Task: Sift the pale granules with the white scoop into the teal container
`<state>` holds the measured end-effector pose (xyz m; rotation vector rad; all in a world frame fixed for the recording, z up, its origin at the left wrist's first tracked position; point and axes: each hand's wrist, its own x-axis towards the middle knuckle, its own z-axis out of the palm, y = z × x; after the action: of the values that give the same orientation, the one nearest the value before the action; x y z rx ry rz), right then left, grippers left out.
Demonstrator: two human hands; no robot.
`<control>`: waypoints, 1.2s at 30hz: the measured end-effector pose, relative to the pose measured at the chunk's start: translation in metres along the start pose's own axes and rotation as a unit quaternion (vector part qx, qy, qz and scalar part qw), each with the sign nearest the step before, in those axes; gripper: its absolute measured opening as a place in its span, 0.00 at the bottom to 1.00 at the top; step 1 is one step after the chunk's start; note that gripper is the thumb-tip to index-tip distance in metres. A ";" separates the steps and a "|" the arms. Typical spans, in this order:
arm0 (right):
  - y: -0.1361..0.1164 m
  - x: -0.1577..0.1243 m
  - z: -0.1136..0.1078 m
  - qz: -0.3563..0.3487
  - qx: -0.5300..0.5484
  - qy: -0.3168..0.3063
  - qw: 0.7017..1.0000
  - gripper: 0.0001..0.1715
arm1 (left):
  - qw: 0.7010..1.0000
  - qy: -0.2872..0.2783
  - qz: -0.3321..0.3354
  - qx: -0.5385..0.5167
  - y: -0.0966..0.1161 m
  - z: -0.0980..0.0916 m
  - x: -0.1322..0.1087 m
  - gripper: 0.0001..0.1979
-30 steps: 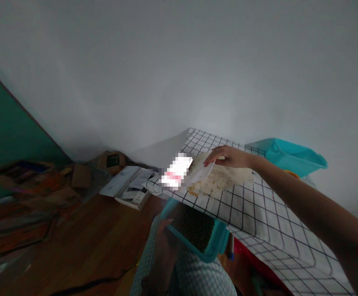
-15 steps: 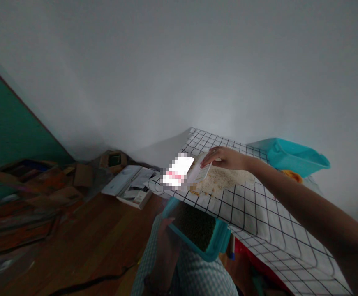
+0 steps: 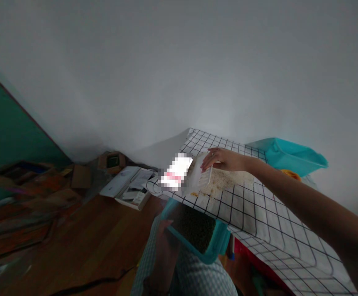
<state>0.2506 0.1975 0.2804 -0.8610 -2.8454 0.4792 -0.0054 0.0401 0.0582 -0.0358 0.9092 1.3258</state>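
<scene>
My right hand [image 3: 217, 159] is closed on the edge of a translucent white plastic container [image 3: 197, 176], tipped on its side against the table. Behind it lies a thin spread of pale, crumbly grain [image 3: 228, 180] with some yellowish bits on the checked cloth. In my lap, under the table edge, a teal plastic tub [image 3: 210, 257] holds a dark granular material [image 3: 197, 228]. My left hand [image 3: 165, 234], dim and partly hidden, grips the tub's left rim. A bright, blurred phone-like screen [image 3: 177, 172] stands just left of the white container.
A white cloth with black grid lines [image 3: 249, 213] covers the table. Another teal tub [image 3: 296, 156] stands at its far right, beside an orange round item [image 3: 290, 174]. On the wooden floor at left are an open white box [image 3: 132, 193] and cardboard boxes [image 3: 81, 176].
My right hand has turned the white container slightly, so more of its ribbed side shows, and the grain beside it looks thinner. My left hand and the tub in my lap stay about the same.
</scene>
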 end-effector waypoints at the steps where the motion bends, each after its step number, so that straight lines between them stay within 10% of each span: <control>1: 0.000 -0.005 -0.001 0.003 0.001 -0.002 1.000 0.26 | 1.000 -0.008 0.002 -0.005 -0.002 -0.002 0.003 0.08; 14: 0.006 -0.072 -0.009 0.024 -0.021 0.036 0.999 0.29 | 1.000 0.014 0.000 -0.004 -0.018 0.004 -0.014 0.08; 26: -0.065 -0.155 0.000 0.195 -0.171 0.225 0.939 0.24 | 0.999 0.009 -0.007 -0.050 -0.023 0.003 -0.018 0.26; 36: -0.110 -0.174 0.009 0.220 -0.169 0.218 0.936 0.25 | 0.998 0.001 -0.039 -0.052 -0.023 -0.015 -0.007 0.18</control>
<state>0.3355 0.0116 0.3037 -1.4667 -2.3470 -0.1646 0.0060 0.0201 0.0412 -0.1526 0.8309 1.2994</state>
